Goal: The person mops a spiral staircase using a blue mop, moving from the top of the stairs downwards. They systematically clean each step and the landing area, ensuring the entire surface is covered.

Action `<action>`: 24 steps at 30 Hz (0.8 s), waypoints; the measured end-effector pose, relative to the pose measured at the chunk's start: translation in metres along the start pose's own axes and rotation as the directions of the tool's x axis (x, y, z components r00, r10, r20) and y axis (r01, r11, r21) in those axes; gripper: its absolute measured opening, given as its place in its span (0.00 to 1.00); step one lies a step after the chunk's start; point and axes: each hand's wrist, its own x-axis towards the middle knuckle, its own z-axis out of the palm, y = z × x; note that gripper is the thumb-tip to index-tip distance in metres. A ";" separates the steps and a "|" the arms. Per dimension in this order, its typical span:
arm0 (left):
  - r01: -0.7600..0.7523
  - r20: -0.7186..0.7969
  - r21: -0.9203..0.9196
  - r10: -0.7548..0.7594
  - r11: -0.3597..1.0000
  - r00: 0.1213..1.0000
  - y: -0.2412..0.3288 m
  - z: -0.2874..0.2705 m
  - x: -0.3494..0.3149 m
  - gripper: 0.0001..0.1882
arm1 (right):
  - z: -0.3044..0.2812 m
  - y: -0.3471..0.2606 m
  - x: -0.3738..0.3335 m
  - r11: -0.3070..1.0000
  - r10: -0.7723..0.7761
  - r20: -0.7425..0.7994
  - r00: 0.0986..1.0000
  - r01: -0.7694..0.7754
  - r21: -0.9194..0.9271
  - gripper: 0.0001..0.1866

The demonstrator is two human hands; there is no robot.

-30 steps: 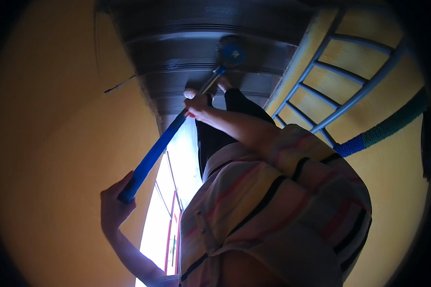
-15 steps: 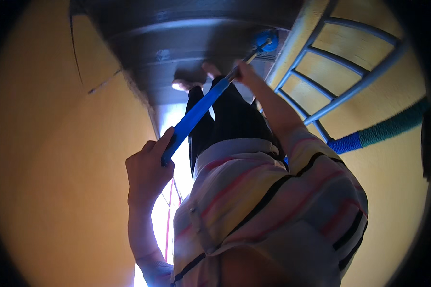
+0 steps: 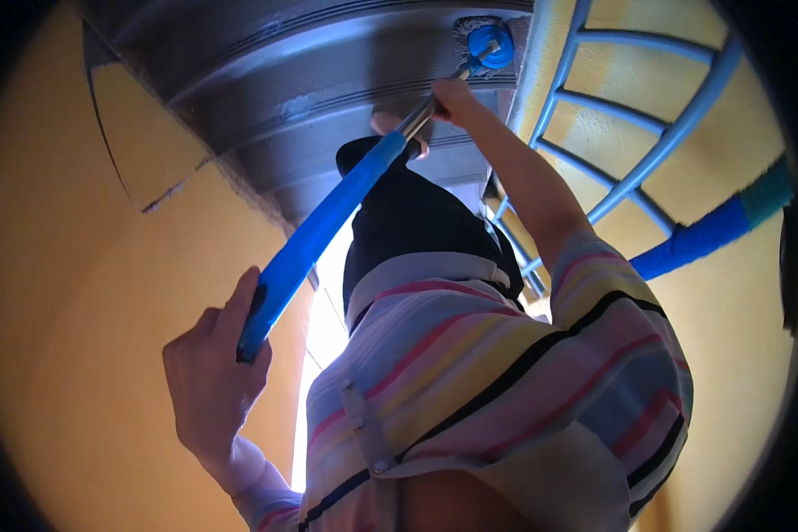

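A mop with a long blue handle point(image 3: 328, 232) runs slantwise across my front. My left hand point(image 3: 215, 377) is closed around the handle's top end at the lower left. Farther out, my right hand point(image 3: 452, 101) grips the metal shaft, not far above the mop head. The round blue mop head point(image 3: 491, 46) with its grey fringe rests on a dark stair step point(image 3: 328, 66), close to the right side of the stairs.
Dark steps with ridged edges span the far part of the view. A yellow wall point(image 3: 80, 310) rises on the left. On the right is a blue-grey metal railing point(image 3: 634, 177), partly wrapped in blue and green cord point(image 3: 709, 226). My bare feet point(image 3: 386, 122) stand on the steps.
My left hand and the handle's top end have moved down and left. The mop head sits farther up the picture, its grey fringe now plain to see. My legs have shifted on the stairs.
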 end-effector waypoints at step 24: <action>-0.484 -0.527 -0.706 0.073 0.517 0.847 -0.136 0.184 -0.194 0.27 | 0.127 0.081 -0.154 0.941 0.052 -0.228 0.972 0.029 0.338 0.10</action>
